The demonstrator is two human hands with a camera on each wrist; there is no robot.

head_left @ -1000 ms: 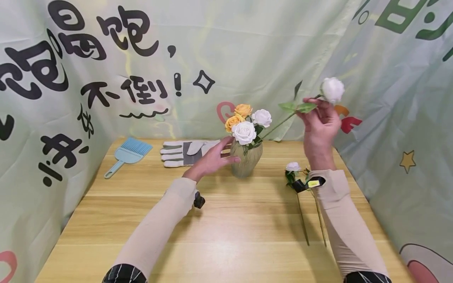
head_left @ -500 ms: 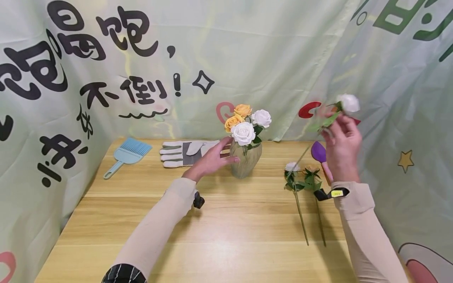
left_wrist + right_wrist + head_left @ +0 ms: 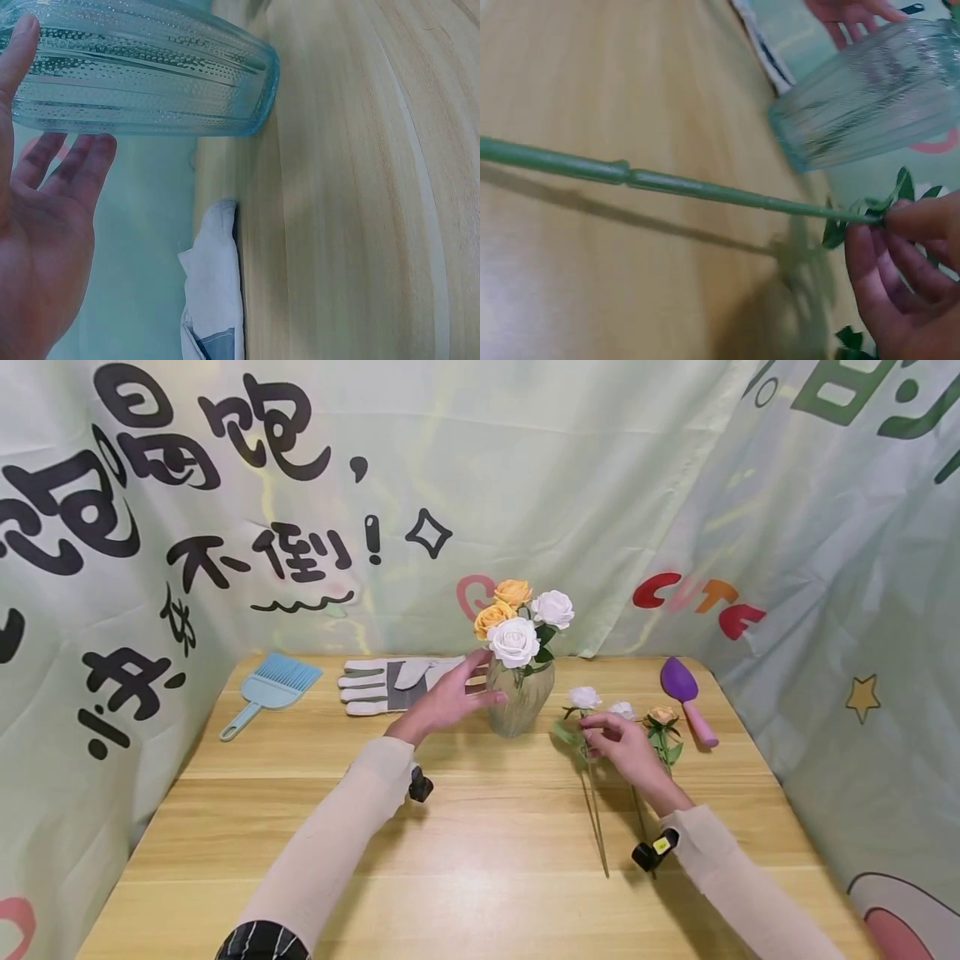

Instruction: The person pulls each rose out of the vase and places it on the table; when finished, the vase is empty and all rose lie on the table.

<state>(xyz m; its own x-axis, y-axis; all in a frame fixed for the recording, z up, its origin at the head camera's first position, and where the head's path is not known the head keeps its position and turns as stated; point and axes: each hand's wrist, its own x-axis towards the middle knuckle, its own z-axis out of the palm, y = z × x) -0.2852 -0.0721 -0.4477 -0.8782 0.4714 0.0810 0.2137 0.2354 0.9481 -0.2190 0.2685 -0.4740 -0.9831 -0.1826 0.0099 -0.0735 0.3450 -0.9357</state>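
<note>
A ribbed glass vase point(image 3: 519, 706) stands upright on the table, holding white roses point(image 3: 514, 642) and orange roses point(image 3: 495, 617). At its left side is my left hand point(image 3: 447, 693), thumb toward the front and fingers spread and fairly straight, reaching the glass. In the left wrist view those fingertips meet the vase's point(image 3: 150, 75) edge. My right hand point(image 3: 626, 750) pinches a white rose point(image 3: 584, 697) by its green stem point(image 3: 697, 190), just under the bloom. In the right wrist view, that stem hangs over the tabletop with its shadow apart from it. The vase is to the left of this rose.
Another white rose point(image 3: 622, 710) and an orange rose point(image 3: 663, 717) lie beside my right hand, partly hidden by it. A purple scoop point(image 3: 678, 680) with a pink handle lies at the right. Farther left are a work glove point(image 3: 375, 685) and a blue dustpan-like tool point(image 3: 273, 683). Printed cloth hangs behind.
My right hand has drawn a white rose away from the vase, swung it right, then lowered it left beside the other loose roses. The stem is out of the vase. My left hand stays put.
</note>
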